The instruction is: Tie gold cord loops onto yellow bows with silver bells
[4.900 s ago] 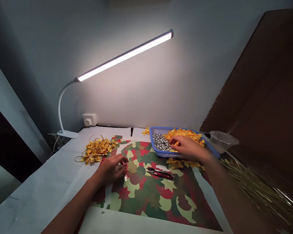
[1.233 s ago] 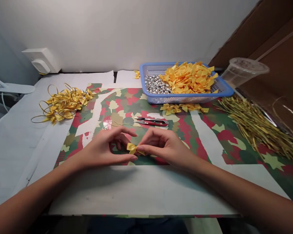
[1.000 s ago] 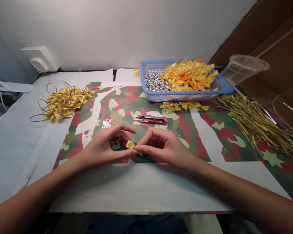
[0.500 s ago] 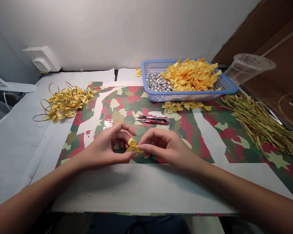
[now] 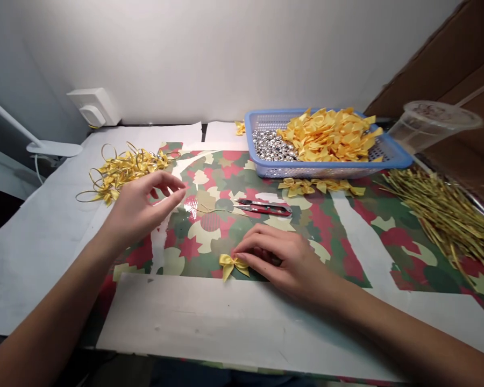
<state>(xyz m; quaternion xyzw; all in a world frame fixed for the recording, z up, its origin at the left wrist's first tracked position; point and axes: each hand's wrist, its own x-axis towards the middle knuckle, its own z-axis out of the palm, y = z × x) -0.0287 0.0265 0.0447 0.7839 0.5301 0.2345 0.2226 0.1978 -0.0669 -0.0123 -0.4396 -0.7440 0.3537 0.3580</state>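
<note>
A small yellow ribbon bow sits low over the patterned mat, its loops and tails spread. The thumb and index finger of my right hand pinch it at its right side. My left hand is off to the left, thumb and fingers apart, with nothing visible between them. Behind that hand lies a pile of yellow bows with gold wire loops, partly covered by it. Thread snips with red handles rest on the mat beyond my right hand. Some thin gold wire pieces lie left of the snips.
At the back right stands a blue basket of yellow bows and silver beads. Several bows lie before it. A bundle of gold-green stems and a tilted plastic cup are at right. A white lamp base is at left.
My left hand has let go of the bow and moved left toward the wire-looped pile. My right hand keeps the bow, now lower against the mat. The view has shifted slightly.
</note>
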